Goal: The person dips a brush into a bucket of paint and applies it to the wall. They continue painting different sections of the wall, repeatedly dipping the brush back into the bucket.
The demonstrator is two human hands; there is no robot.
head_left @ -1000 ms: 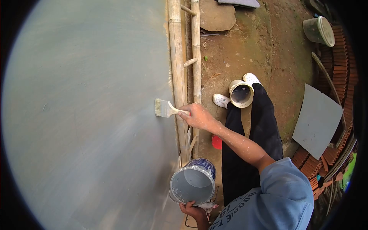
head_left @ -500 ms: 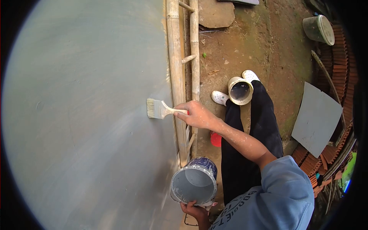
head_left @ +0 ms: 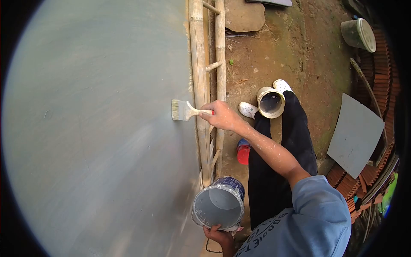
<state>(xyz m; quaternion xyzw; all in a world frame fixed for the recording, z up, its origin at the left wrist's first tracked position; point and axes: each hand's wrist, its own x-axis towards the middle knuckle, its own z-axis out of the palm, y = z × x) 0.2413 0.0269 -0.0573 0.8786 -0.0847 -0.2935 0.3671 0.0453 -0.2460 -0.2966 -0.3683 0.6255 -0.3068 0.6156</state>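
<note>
Brush [head_left: 181,110], bristles at the grey surface [head_left: 98,128], 9 o'clock of the bamboo ladder [head_left: 199,73]; since the last frame it has shifted toward 1 o'clock, nearer the rail. Right hand [head_left: 219,115] closed round the handle, knuckles up, forearm running back toward 4 o'clock, speckled pale. Forearm also higher, baring the blue part of the red-and-blue item [head_left: 243,153] at 4 o'clock. At 5 o'clock, paint bucket [head_left: 218,206], mouth tilted to view, little changed; left hand [head_left: 217,234] grips its lower rim, fingers over the edge. Pale bucket [head_left: 271,103] at 3 o'clock, beside the white shoes [head_left: 248,110].
</note>
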